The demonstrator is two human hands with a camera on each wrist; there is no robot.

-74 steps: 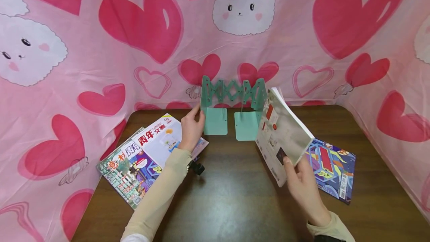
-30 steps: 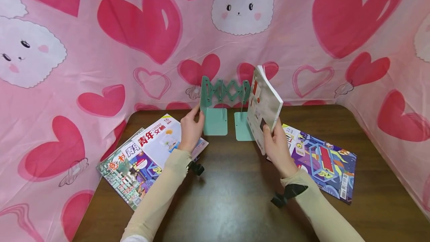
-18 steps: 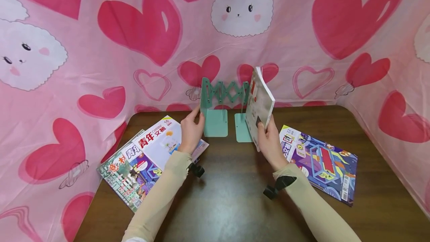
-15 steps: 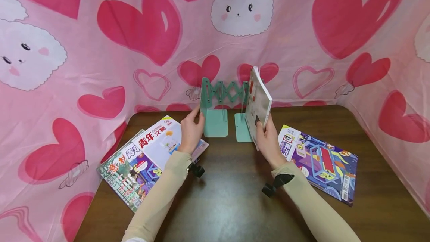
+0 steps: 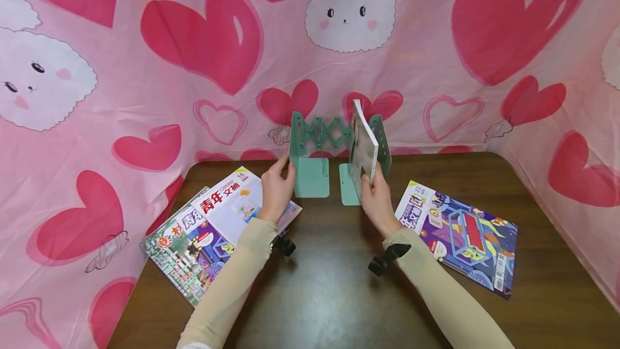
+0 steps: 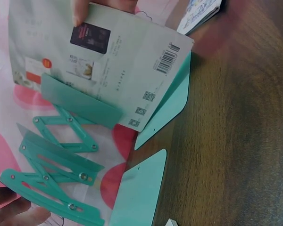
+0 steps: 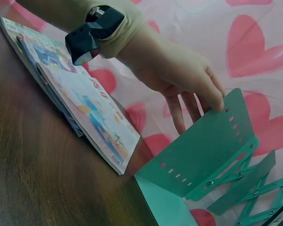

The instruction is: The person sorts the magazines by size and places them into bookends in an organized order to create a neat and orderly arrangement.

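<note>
In the head view, a green expandable bookend (image 5: 310, 176) with a scissor lattice stands at the back of the table. My left hand (image 5: 277, 190) grips its left end plate; the right wrist view shows that hand (image 7: 179, 75) with a fingertip over the plate's edge and other fingers behind. My right hand (image 5: 378, 201) pinches a pale magazine (image 5: 364, 144), held upright with thumb on the back cover. The magazine stands between a middle divider and the right end plate (image 5: 382, 141). In the left wrist view, the divider (image 6: 80, 101) covers part of the magazine (image 6: 127, 61).
Several overlapping magazines (image 5: 179, 252) lie at the left of the brown table (image 5: 315, 284), partly under my left forearm. Another purple-covered magazine (image 5: 465, 236) lies flat at the right. A pink curtain (image 5: 416, 58) with hearts and rabbits hangs close behind the bookend.
My right hand has carried the pale magazine leftward and turned it more upright, into the bookend's right section. The right end plate shows again behind it. My left hand has stayed on its plate.
</note>
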